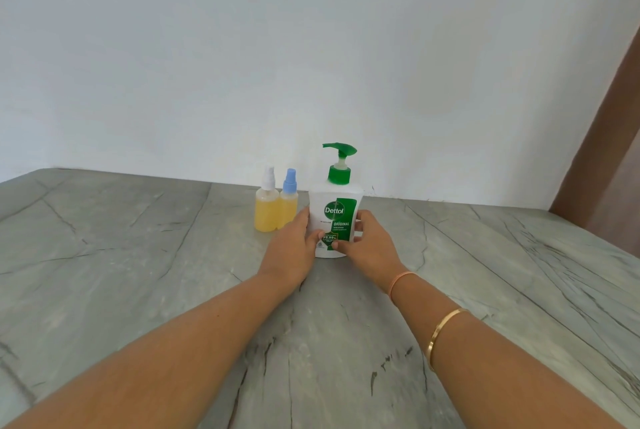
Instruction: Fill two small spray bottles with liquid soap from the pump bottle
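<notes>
I count one pump bottle (pixel 334 217). Spray bottles come to two: the white-capped bottle (pixel 266 210) and the blue-capped bottle (pixel 289 203). Two hands show on my feed, the left hand (pixel 291 248) and the right hand (pixel 370 248). Wrist pieces, two: one orange band (pixel 401 281), one gold bangle (pixel 445 331). One table (pixel 138 255).

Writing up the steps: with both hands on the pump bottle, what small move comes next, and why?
Probably release the pump bottle: it stands upright on the counter, and the white-capped spray bottle and blue-capped spray bottle beside it already hold yellow liquid, caps on.
</notes>
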Demonstrator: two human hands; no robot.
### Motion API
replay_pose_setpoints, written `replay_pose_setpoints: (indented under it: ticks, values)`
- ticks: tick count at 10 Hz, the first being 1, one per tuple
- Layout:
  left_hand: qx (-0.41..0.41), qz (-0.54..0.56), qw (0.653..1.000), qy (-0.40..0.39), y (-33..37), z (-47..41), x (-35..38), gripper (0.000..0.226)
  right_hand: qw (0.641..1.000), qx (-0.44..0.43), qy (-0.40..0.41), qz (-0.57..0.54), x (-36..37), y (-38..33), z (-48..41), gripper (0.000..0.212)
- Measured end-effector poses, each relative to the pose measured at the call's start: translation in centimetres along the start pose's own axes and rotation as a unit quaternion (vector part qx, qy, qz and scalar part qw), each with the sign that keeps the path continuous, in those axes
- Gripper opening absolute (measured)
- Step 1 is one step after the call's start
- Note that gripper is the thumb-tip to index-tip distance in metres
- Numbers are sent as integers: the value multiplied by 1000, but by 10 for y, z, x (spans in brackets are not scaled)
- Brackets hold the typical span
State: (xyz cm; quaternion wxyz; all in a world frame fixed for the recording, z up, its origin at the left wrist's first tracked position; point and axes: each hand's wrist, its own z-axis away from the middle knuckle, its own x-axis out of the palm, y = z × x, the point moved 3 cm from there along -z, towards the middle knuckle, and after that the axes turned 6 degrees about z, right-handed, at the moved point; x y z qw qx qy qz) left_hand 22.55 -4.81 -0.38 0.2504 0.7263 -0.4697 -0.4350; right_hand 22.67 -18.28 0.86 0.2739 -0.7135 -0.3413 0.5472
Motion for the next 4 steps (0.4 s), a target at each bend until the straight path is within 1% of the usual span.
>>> replay_pose_setpoints:
  ticks: [1,2,3,4]
  values:
    - [-4,-3,1000,-19,-1,1,-1,35,1000,4,-2,7,0,2,1,55]
    - [-15,-7,999,-42,1,3,-3,38,1000,22,-10,10,1,4,2,66]
    - [-34,1,998,-55,5,7,-6,36,998,55,-20,11,-1,8,3,82]
    - [-61,-15,997,-45,11,14,-12,41,998,66,-21,5,-4,11,4,87]
